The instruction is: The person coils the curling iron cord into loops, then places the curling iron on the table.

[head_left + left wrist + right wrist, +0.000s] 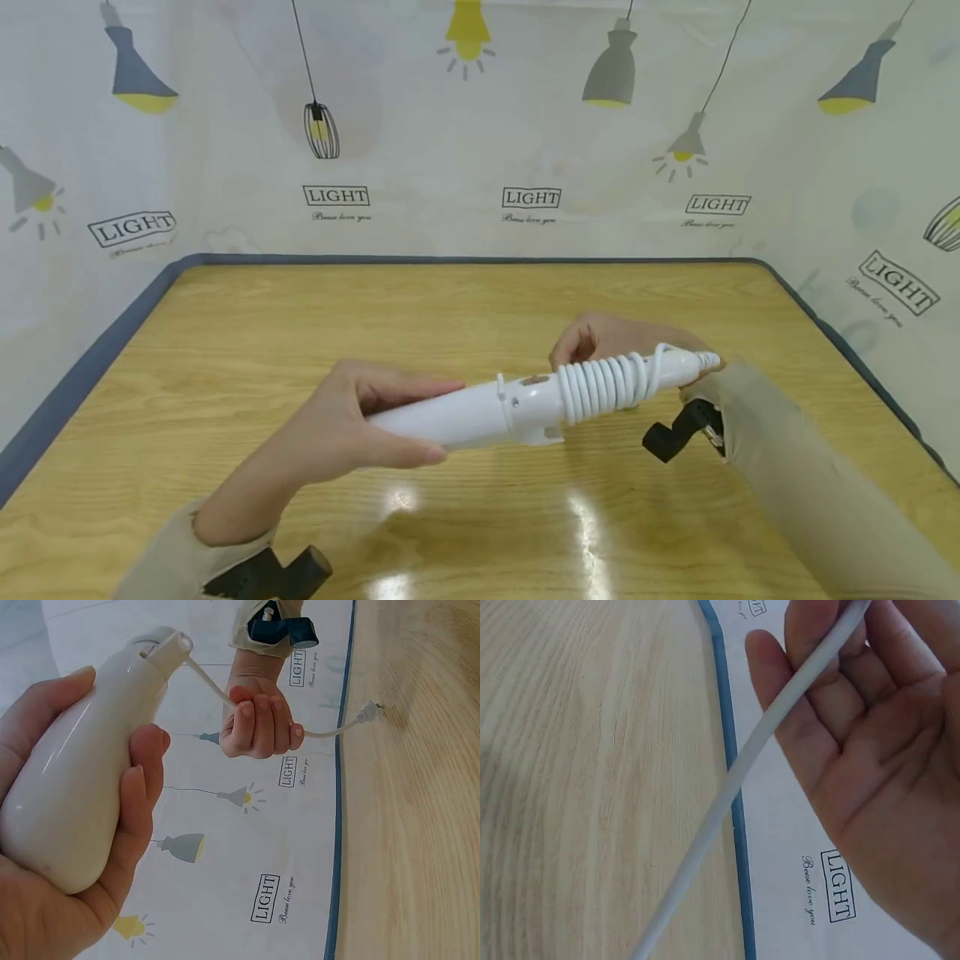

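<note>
My left hand [333,425] grips a white handheld appliance [450,414] by its smooth, rounded body, thumb along one side and fingers round the other. Its exact kind is unclear. In the head view, white cord coils [600,388] wrap the narrower part beyond the collar, toward a ribbed tip. Behind them is my right hand [622,335], partly hidden. The left wrist view shows that hand with fingers curled round the power cord [206,681], whose plug [370,712] hangs past the fist. Up close in the right wrist view, the cord [735,776] crosses the curled fingers.
Below the hands lies a wood-grain table [315,308] with a dark blue border. A pale cloth [420,142] printed with lamps and "LIGHT" stands round its back and sides. Black camera mounts [682,429] are strapped to both wrists.
</note>
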Demonstrator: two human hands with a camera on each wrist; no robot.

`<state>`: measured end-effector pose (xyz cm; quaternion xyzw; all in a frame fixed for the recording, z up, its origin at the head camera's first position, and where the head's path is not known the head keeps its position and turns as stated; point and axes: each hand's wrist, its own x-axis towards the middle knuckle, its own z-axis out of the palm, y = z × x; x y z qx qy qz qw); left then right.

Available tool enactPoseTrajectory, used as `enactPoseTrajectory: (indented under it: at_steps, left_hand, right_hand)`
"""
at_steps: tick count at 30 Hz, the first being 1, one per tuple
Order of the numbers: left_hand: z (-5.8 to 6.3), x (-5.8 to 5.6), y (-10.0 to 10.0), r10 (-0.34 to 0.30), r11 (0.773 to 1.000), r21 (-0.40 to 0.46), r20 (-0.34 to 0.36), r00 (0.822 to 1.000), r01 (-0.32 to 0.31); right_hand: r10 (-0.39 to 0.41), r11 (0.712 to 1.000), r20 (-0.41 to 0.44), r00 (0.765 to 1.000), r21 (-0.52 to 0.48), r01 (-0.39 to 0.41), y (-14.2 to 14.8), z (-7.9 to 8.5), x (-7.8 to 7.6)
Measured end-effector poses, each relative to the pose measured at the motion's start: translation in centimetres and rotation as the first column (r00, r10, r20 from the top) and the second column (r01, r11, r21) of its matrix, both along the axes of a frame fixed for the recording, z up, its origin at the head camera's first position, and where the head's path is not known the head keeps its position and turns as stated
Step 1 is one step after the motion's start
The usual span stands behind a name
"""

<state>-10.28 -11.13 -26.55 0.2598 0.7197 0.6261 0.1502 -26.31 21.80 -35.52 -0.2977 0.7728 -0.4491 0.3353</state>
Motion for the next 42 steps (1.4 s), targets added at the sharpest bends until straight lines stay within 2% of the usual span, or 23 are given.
enactPoseTrajectory:
  at_steps: [1,2,4,5,7,11,14,17,21,24,29,33,37,42]
  left_hand:
    - [-0.1,0.1,-0.1,-0.017,1.000,0.003,-0.009,1.000,0.017]
    - [-0.1,0.1,-0.2,-0.034,0.999,0.005,-0.015,0.999,0.034]
    - [-0.1,0.3,-0.4,-0.070,0.998,-0.003,-0.037,0.997,0.070]
    - [-0.1,0.3,-0.5,-0.085,0.996,-0.013,-0.050,0.995,0.084]
    - [0.0,0.4,-0.7,-0.110,0.993,-0.043,-0.069,0.992,0.107]
    - [-0.2,0.5,-0.8,-0.155,0.985,-0.088,-0.096,0.983,0.146]
    - [-0.4,0.4,-1.0,-0.177,0.982,-0.091,-0.120,0.977,0.167]
    - [-0.5,0.3,-1.3,-0.187,0.980,-0.099,-0.129,0.974,0.175]
    - [-0.7,0.2,-1.5,-0.227,0.971,-0.108,-0.124,0.966,0.214]
    - [-0.9,0.3,-1.3,-0.248,0.963,-0.134,-0.117,0.962,0.232]
    - [-1.1,0.2,-1.2,-0.216,0.961,-0.197,-0.089,0.972,0.195]
    - [-1.3,-0.2,-1.3,-0.184,0.958,-0.235,-0.070,0.980,0.163]
    - [-1.5,-0.6,-1.4,-0.133,0.950,-0.296,-0.096,0.987,0.099]
    - [-1.6,-1.3,-1.5,-0.065,0.938,-0.346,-0.139,0.988,0.013]
  right_hand:
    - [0.220,0.966,0.016,0.975,-0.141,-0.216,-0.6,1.4,0.7]
    - [0.372,0.904,0.052,0.927,-0.246,-0.349,-1.0,2.5,1.1]
    - [0.403,0.897,0.029,0.915,-0.214,-0.388,-2.4,4.9,2.5]
    - [0.422,0.890,0.005,0.906,-0.194,-0.413,-2.8,5.7,2.8]
    - [0.431,0.894,0.000,0.902,-0.139,-0.427,-3.5,6.8,3.3]
    - [0.410,0.910,-0.025,0.912,-0.047,-0.411,-4.2,7.9,3.6]
    - [0.380,0.924,-0.110,0.918,-0.001,-0.382,-4.4,8.6,3.7]
    - [0.347,0.937,-0.203,0.916,0.041,-0.346,-4.7,9.5,3.7]
    - [0.288,0.957,-0.267,0.919,0.063,-0.282,-4.9,10.5,3.5]
    - [0.234,0.972,-0.314,0.920,0.044,-0.233,-4.9,11.4,3.3]
    - [0.185,0.982,-0.402,0.897,0.042,-0.183,-4.5,12.7,3.5]
    - [0.160,0.987,-0.422,0.892,0.045,-0.156,-4.1,13.6,3.9]
    - [0.120,0.993,-0.452,0.884,0.047,-0.110,-3.8,14.5,4.5]
    - [0.096,0.995,-0.517,0.851,0.058,-0.078,-4.0,15.5,5.1]
